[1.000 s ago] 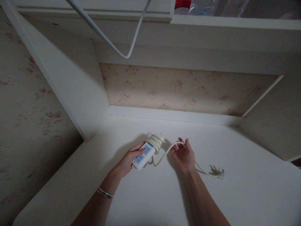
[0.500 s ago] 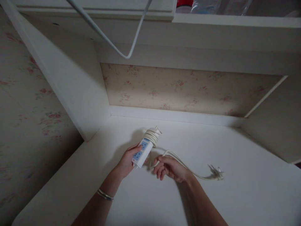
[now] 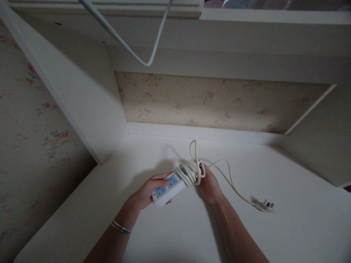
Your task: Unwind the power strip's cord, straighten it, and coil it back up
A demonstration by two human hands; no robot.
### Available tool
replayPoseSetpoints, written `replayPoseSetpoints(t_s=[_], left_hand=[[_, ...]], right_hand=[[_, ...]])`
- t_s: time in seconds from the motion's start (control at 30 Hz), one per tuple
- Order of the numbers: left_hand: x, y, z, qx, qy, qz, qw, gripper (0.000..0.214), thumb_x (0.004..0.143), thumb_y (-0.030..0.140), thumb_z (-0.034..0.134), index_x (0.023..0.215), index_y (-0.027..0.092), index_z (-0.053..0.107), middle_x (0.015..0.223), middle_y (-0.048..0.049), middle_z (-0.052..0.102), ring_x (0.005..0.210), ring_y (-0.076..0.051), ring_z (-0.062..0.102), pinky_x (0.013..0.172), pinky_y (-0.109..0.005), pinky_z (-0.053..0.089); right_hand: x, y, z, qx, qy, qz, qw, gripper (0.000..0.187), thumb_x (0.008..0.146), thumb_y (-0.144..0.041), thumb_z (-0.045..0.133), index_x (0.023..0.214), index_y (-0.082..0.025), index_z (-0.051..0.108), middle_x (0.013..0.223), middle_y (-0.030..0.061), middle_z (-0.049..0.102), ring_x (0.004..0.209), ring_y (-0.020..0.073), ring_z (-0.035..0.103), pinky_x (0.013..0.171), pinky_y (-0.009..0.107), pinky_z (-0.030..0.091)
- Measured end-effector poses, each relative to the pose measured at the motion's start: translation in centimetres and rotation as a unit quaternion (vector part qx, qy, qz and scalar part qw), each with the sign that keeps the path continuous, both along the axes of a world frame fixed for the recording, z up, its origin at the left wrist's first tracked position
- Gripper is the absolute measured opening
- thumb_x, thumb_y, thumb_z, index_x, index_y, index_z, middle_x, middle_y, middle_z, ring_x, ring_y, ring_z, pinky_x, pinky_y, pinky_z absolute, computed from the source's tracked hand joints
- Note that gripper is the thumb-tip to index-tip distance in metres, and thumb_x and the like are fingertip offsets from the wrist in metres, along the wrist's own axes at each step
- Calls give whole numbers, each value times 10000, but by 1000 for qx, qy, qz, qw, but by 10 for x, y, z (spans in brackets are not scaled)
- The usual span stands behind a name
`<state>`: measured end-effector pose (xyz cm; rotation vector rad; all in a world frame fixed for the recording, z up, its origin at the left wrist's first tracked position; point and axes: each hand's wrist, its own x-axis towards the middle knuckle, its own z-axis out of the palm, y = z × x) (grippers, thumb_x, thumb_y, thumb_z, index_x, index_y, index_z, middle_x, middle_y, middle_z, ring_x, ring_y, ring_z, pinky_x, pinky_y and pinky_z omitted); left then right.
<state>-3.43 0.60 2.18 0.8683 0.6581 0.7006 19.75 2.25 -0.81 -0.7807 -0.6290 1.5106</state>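
My left hand (image 3: 146, 191) grips a white power strip (image 3: 168, 186) with blue sockets, held just above the white desk (image 3: 192, 226). A cream cord (image 3: 189, 174) is coiled round the strip's far end. My right hand (image 3: 208, 184) is closed on the cord beside the coil, with a loop of it standing up above the fingers. The loose remainder of the cord trails right across the desk and ends in a plug (image 3: 263, 205) lying on the surface. A thin bracelet (image 3: 120, 227) sits on my left wrist.
The desk sits in a white alcove with floral wallpaper (image 3: 214, 100) behind it and a side panel (image 3: 82, 95) at the left. A shelf runs overhead. A white cable (image 3: 131, 51) hangs down in a loop from the top.
My right hand has swung up from below the strip to its far end, carrying the cord round it. The strip has tilted flatter. The plug has slid slightly right.
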Motion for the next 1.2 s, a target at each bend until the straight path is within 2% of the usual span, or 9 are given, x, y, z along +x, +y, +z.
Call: replayPoseSetpoints(t_s=[0.1,0.2,0.4,0.57,0.67,0.83,1.03,1.13,1.2], left_hand=[[1,-1,0,0,15,-7,1000,468,778,259,654,1229,146,603,830,-82,663,563,-153,610,501,-294,529],[3,-1,1,5,11,12,1000,457,793,248,641,1241,166,596,812,-66,661,550,-139,599,497,-280,525],[8,4,4,-14,-17,125,992,380,801,260,639,1165,150,630,824,-66,678,560,-151,626,503,-273,521],[6,8,3,-33,-36,179,983,270,811,257,618,1041,122,652,738,-60,673,541,-171,640,467,-247,483],[7,7,3,-34,-44,175,983,273,808,254,623,1045,121,642,725,-60,672,536,-170,637,472,-249,484],[11,3,5,-30,-47,149,987,299,801,264,637,1066,126,631,736,-58,669,539,-173,638,482,-256,488],[11,-1,7,-10,-47,109,993,433,814,285,631,1221,149,571,812,-74,682,545,-164,633,494,-261,490],[10,0,6,-11,-60,115,991,431,813,279,630,1219,146,575,753,-59,673,546,-170,637,490,-256,482],[10,1,4,-18,-62,120,991,396,809,278,633,1181,146,598,727,-52,670,543,-174,640,486,-257,479]], right_hand=[[9,1,6,-14,78,-76,994,227,829,-386,641,1023,-268,628,1071,-22,677,702,103,629,565,230,514],[18,1,9,-11,128,-118,985,187,868,-366,589,1046,-317,623,1167,-64,650,738,107,644,602,262,539],[25,3,0,2,161,-129,978,219,961,-315,427,993,-262,636,1033,-35,705,723,103,656,613,257,557],[8,5,-4,-68,102,-49,991,246,965,-305,426,870,-184,618,860,49,723,577,107,627,548,234,549],[-4,2,-3,-105,67,13,992,270,963,-314,438,845,-143,611,844,89,719,592,110,641,587,229,565],[-11,-3,-4,-124,33,68,989,286,952,-328,471,895,-95,627,866,105,714,636,110,663,658,220,577],[-10,-10,0,-87,28,161,983,210,882,-232,562,1034,-94,607,905,136,721,640,132,685,636,236,577],[-10,-15,4,-63,5,152,986,345,741,-42,647,1074,-119,602,925,96,725,636,123,687,626,215,573],[-10,-16,6,-44,-3,160,986,381,718,-26,664,1082,-124,609,994,97,715,709,139,701,678,231,577]])
